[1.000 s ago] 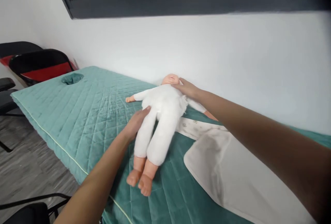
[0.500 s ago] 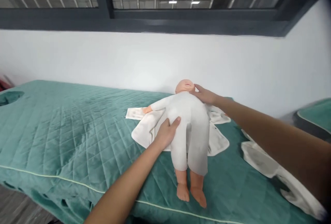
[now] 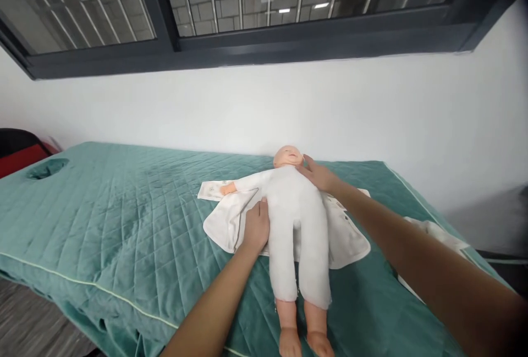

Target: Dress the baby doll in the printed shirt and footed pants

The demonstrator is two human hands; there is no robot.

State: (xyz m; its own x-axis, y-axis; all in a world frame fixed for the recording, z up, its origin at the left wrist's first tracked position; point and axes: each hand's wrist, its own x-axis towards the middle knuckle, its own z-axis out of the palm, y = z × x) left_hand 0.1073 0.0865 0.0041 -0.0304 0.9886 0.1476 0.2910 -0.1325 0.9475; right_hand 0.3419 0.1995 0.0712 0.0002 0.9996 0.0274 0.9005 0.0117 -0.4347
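Observation:
A baby doll (image 3: 295,203) with a white cloth body lies face up, its head toward the wall and its bare feet toward me. Under it is spread a small white baby jacket (image 3: 221,226), with the doll's left-side arm lying along one sleeve. My left hand (image 3: 256,226) grips the doll's side at the waist, its fingers partly hidden. At the doll's neck and shoulder, my right hand (image 3: 320,175) holds on, some fingers out of sight behind it. My right forearm covers the doll's other arm.
The green quilted cover (image 3: 124,214) lies over a padded bed with a face hole (image 3: 47,169) at the far left. Another white cloth (image 3: 435,231) lies at right, partly behind my forearm. A white wall and a dark-framed, barred window (image 3: 256,49) stand behind.
The doll has come down flatter onto the jacket. My left hand has slid from the front of its hip to its side. The right hand stays by the neck; the view has tilted.

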